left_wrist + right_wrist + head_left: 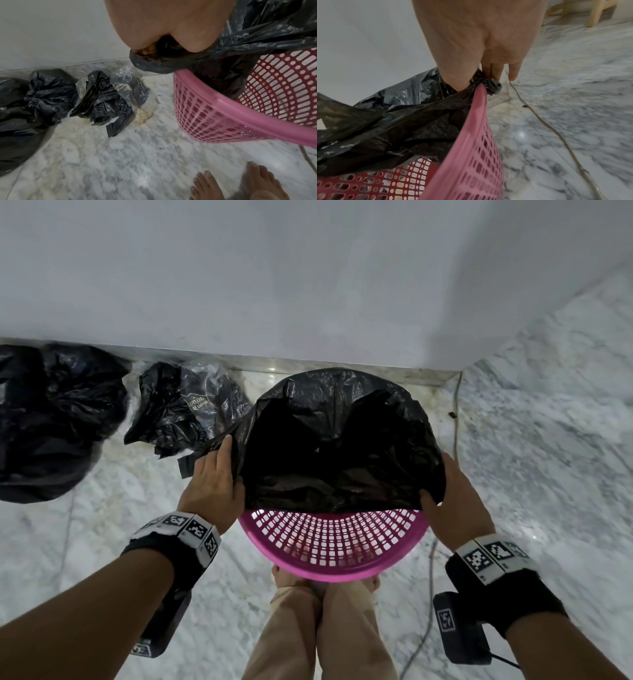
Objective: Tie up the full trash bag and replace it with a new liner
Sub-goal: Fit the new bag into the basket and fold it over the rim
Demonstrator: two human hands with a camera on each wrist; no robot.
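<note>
A pink perforated bin (334,546) (214,119) (471,155) stands on the marble floor below me. A new black liner (339,440) (254,35) (388,121) is stretched over its far half; the near half of the rim is bare. My left hand (219,477) (164,44) pinches the liner's edge at the bin's left rim. My right hand (445,501) (486,75) grips the bunched edge at the right rim. The full black trash bag (44,419) (18,112) sits by the wall at far left.
A torn clear packet with loose black liners (185,409) (111,97) lies between the full bag and the bin. A thin cord (455,422) (556,135) runs over the floor to the right. White wall behind; wooden furniture legs (594,14) far right. My bare feet (231,182) are near the bin.
</note>
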